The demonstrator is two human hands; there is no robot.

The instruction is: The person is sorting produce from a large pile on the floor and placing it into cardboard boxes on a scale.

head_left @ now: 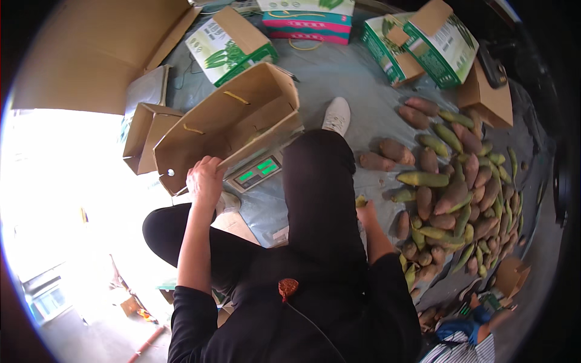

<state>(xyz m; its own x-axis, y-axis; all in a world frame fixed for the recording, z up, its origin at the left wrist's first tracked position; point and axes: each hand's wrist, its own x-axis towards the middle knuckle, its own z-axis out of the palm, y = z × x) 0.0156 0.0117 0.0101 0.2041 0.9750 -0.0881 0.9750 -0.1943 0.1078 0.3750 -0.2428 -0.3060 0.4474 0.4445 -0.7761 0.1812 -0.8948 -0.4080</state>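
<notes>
My left hand (206, 180) is closed over the near rim of an open cardboard box (200, 136) with yellow cord handles. The box rests tilted on a digital scale (254, 172) with a lit green display. Inside it, a little of something pale green shows; most of the inside is hidden by the near wall. Beside my right knee, my right hand (367, 215) is closed on a green radish (361, 201), of which only one end shows. My knee hides part of that hand.
A large heap of green radishes (423, 178) and reddish-brown sweet potatoes (445, 221) spreads to the right. Green-and-white cartons (445, 45) and a pink-and-teal box (305, 29) stand at the back. A smaller open carton (148, 136) sits left. Another person (466, 333) is at lower right.
</notes>
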